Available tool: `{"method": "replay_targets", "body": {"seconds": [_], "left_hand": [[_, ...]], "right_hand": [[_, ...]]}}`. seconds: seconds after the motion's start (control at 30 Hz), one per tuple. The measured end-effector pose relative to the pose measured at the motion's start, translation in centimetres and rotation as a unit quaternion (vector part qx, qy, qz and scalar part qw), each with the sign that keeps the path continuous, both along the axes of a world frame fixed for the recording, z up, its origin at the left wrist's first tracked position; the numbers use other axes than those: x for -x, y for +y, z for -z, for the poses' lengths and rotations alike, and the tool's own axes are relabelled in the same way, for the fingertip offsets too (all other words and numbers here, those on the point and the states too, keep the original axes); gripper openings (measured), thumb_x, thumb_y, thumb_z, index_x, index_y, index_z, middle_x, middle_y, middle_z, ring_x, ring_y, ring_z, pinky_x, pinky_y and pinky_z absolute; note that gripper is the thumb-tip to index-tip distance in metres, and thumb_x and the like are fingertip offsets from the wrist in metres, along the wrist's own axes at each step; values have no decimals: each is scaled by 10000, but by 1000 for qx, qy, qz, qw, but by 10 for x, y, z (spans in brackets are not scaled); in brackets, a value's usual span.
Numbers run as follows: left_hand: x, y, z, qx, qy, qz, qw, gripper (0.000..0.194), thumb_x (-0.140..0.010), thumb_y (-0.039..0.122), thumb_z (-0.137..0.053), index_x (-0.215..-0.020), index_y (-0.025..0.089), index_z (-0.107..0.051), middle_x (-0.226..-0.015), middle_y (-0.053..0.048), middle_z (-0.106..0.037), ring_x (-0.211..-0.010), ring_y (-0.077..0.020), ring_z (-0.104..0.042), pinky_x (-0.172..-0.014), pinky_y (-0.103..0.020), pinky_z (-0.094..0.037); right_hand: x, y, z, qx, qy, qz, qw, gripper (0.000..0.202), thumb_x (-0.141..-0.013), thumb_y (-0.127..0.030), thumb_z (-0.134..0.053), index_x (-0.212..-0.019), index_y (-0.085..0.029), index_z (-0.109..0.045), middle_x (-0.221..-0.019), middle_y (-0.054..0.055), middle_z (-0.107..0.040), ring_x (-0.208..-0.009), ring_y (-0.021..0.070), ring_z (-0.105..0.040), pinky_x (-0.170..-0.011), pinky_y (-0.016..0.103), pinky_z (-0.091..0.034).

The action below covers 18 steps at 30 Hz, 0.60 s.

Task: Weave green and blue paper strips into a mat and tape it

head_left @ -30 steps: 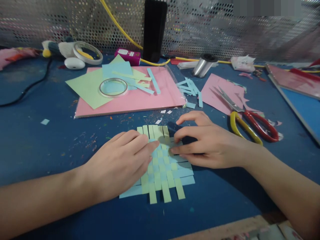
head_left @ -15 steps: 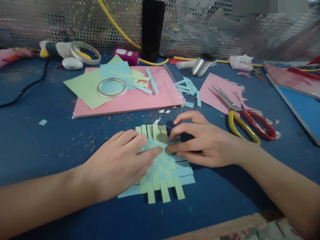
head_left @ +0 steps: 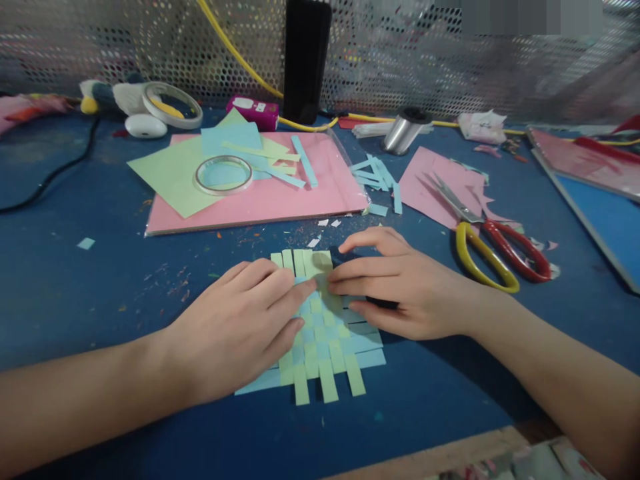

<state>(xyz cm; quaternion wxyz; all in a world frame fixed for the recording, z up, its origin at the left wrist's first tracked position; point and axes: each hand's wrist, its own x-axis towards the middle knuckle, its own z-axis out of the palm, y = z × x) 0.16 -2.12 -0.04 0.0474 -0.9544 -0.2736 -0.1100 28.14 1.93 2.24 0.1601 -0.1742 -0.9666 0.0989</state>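
A mat woven from light-green and pale-blue paper strips (head_left: pixel 320 333) lies flat on the table, with loose strip ends on its edges. My left hand (head_left: pixel 245 320) rests over its left part, index finger stretched out and pressing on the weave, other fingers bent; it is open. From the right side, my right hand (head_left: pixel 400 283) reaches over the upper right of the mat. Its fingers are apart, the middle ones touching strips close to the left index tip; it is open. Several blue strip ends are partly hidden under this hand.
Scissors (head_left: pixel 480 230) with yellow and red handles lie right, by pink paper (head_left: pixel 425 173) and cut blue strips (head_left: pixel 373 173). Behind the mat, a pink paper pack (head_left: pixel 225 217) bears green sheets and a tape roll (head_left: pixel 200 177). A black phone-like slab (head_left: pixel 306 63) stands at the back.
My right hand has shifted slightly left, its middle fingers nearer the weave's centre. The left index finger has drawn back a little. The mat's right edge and a top green strip have moved slightly left.
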Motion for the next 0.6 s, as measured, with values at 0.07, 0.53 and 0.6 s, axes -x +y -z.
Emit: {"method": "replay_targets", "body": {"seconds": [0.07,0.53,0.6], "left_hand": [[2,0,0,7,-18,7,1000,428,-1098,229,-350,-1427,76,-578,-933,-78,-638,-879,-270,-578,-772,-460,-529],[17,-16,-6,-117,-71,57,989,301,-1027,171,-438,-1166,42,-672,-1133,-159,-790,-1032,-276,-738,-890,-401,-590],[15,-15,-7,-111,-70,52,990,302,-1026,171,-439,-1167,46,-675,-1096,-148,-797,-980,-268,-749,-840,-389,-604]], "right_hand": [[1,0,0,6,9,3,1000,228,-996,-176,-590,-1153,-146,-753,-1172,84,-784,-1259,300,-530,-1058,518,-444],[18,-12,6,-21,-6,36,999,370,-1063,-230,-478,-1359,-80,-641,-1009,98,-706,-1230,309,-478,-1035,480,-381],[20,-14,9,-43,-10,42,998,369,-1063,-230,-477,-1356,-79,-643,-988,96,-696,-1225,316,-481,-1023,482,-379]]}}
